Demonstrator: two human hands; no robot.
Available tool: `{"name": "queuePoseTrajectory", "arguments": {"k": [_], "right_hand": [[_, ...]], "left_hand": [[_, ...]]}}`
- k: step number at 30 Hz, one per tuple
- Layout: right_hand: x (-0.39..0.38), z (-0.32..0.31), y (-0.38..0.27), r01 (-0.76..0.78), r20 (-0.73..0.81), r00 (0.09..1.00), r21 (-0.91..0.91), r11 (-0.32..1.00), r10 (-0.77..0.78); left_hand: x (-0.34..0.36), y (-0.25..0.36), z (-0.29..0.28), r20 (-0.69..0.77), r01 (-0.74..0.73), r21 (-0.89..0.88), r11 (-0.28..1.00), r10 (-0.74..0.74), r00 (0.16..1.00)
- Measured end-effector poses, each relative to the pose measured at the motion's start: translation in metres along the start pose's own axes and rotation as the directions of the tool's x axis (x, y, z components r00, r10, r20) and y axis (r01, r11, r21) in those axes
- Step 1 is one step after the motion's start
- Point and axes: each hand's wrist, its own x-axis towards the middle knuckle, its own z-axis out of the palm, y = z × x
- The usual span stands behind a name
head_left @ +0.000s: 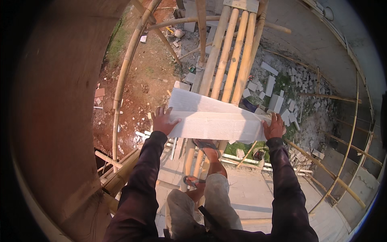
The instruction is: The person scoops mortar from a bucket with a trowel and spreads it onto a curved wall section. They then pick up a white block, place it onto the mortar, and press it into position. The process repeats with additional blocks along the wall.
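A long, pale lightweight concrete block [215, 126] is held level between my two hands, above the bamboo walkway. My left hand [163, 121] clasps its left end, the thumb lying over the near face. At the opposite end, my right hand [275, 128] grips it with the fingers bent round the edge. Just beyond it, a second pale block [189, 99] sits at an angle, partly hidden by the held one; whether the two touch I cannot tell.
Bamboo poles [230, 60] form the narrow walkway under my sandalled feet [207, 148]. Bamboo uprights and rails [128, 64] stand left and right. A brown wall [60, 101] rises at the left. Far below lie red soil, broken blocks [276, 103] and a bucket [179, 33].
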Motion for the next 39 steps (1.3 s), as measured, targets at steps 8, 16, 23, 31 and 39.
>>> {"name": "queuePoseTrajectory", "arguments": {"k": [8,16,23,31,39], "right_hand": [[-0.036,0.019,-0.057,0.633,0.205,0.771,-0.348,0.691,-0.603],[-0.038,0.001,-0.047,0.636,0.317,0.758,-0.168,0.753,-0.569],[-0.073,-0.184,-0.078,0.79,0.4,0.557,0.016,0.613,-0.728],[-0.157,-0.445,-0.137,0.942,0.307,0.299,0.053,0.33,-0.904],[-0.228,-0.591,-0.182,0.994,0.13,0.078,0.072,0.088,-0.989]], "left_hand": [[-0.023,0.026,0.014,0.321,-0.39,0.284,0.876,0.297,0.899],[-0.07,0.046,-0.011,0.346,-0.335,0.199,0.921,0.254,0.903],[-0.241,0.077,-0.139,0.18,-0.22,0.145,0.965,0.193,0.964],[-0.453,0.124,-0.33,0.082,-0.078,0.098,0.992,0.07,0.994],[-0.589,0.137,-0.485,-0.075,-0.033,-0.052,0.998,0.029,0.997]]}}
